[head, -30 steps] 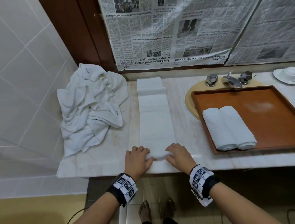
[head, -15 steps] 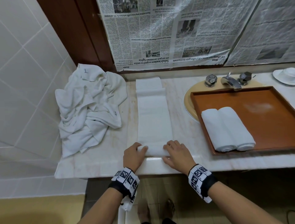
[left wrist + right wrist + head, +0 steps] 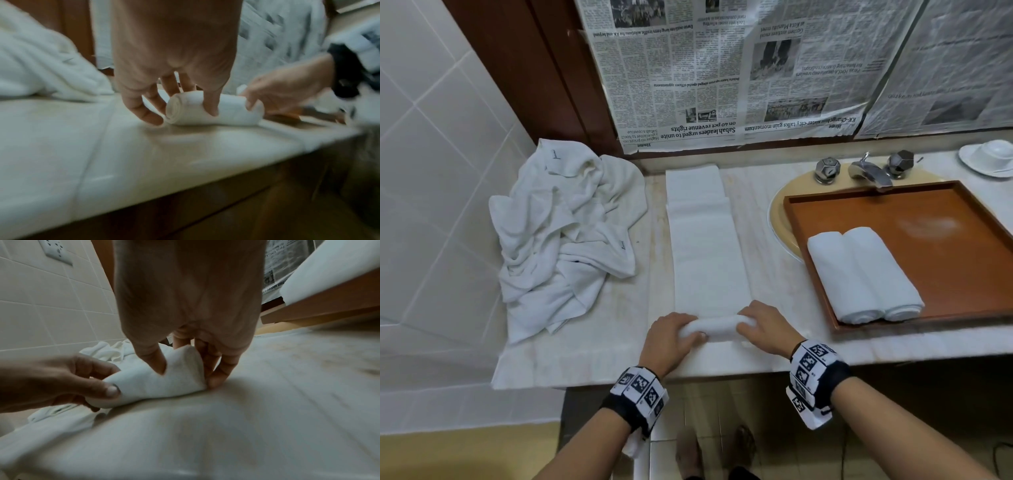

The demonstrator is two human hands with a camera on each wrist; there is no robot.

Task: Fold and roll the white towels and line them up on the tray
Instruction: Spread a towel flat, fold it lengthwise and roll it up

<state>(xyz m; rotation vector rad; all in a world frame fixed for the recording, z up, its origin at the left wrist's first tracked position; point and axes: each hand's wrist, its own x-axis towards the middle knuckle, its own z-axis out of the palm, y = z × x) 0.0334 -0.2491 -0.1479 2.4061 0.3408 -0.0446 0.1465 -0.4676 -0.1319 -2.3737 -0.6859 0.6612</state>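
Rolling a folded white towel (image 3: 707, 260) at the near edge of the marble counter (image 3: 767, 246).

Left hand (image 3: 669, 337) and right hand (image 3: 765, 329) each curl thumb and fingers around one end of the rolled part (image 3: 717, 327); the rest lies flat, stretching toward the wall. Two rolled towels (image 3: 863, 274) lie touching on the wooden tray (image 3: 945, 260); a crumpled towel pile (image 3: 565, 240) sits left.

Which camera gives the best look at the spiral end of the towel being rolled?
The left wrist view: the rolled towel turns its coiled end toward that camera, beside the left hand. The head view shows the roll only from above, ends covered by both hands. The right wrist view shows its side, no spiral.
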